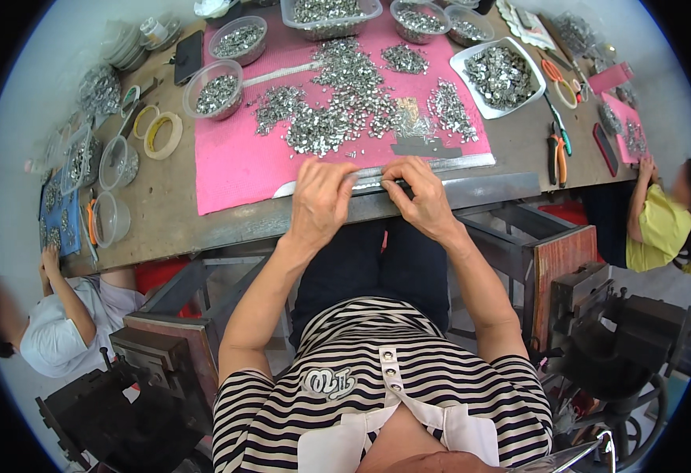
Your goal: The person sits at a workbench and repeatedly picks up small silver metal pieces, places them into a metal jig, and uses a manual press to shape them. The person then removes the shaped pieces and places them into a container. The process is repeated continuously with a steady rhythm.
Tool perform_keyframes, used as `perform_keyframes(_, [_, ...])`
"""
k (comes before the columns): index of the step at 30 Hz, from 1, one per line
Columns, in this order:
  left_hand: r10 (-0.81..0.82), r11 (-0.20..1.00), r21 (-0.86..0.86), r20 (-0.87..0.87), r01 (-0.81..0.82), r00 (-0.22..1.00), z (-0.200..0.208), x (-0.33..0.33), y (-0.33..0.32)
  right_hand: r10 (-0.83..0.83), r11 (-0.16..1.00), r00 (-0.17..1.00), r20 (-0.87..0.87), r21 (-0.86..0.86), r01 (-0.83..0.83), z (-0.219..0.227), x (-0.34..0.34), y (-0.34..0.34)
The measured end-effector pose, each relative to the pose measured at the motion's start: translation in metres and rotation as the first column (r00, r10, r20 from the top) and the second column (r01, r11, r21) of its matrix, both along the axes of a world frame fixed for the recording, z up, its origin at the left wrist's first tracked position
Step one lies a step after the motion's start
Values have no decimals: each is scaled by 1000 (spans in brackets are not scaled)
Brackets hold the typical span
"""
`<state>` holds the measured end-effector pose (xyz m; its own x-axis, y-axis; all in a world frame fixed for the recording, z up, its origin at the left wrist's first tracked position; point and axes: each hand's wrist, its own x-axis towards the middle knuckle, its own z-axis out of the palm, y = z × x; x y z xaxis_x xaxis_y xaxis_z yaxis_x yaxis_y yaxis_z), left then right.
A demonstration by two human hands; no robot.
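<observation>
At the table's front edge, my left hand [319,199] and my right hand [421,197] face each other with thumbs and fingers pinched. Between them runs a thin silvery strip [370,180] of what look like small metal links, with both hands closed on it. Something small and dark shows at my right fingertips; I cannot make out what it is. Just beyond my hands, a heap of small shiny metal pieces [338,94] spreads over the pink mat [231,169]. A flat grey strip [426,150] lies between the heap and my right hand.
Clear tubs [190,101] of metal pieces stand around the mat, with a white tray [457,63] at right. Orange-handled pliers [557,154] lie right; tape rolls [150,142] lie left. Co-workers sit at both sides, in a white shirt [61,347] and a yellow shirt [661,229].
</observation>
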<state>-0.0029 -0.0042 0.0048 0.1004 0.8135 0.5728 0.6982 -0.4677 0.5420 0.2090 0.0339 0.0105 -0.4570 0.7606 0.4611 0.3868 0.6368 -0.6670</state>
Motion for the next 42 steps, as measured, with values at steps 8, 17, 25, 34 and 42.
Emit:
perform_keyframes(8, [35,998,-37,-229,-45,973,0,-15,41,1,988,996,93,156,-16,4,-1,-1])
perform_keyframes(17, [-12,986,-164,-244,-29,970,5,-15,47,23,1000,1000,5,9,-23,-1,3,2])
perform_keyframes(25, [-2,998,-64,-276,-17,961,1,-16,43,-3,957,985,175,285,-48,5,-1,0])
perform_keyframes(34, [-90,978,-196,-73,74,993,4,-14,36,-230,973,966,-119,5,233,4,26,4])
perform_keyframes(42, [-188,963,-182,84,201,978,12,30,14,-403,912,844,-354,-229,339,-33,30,7])
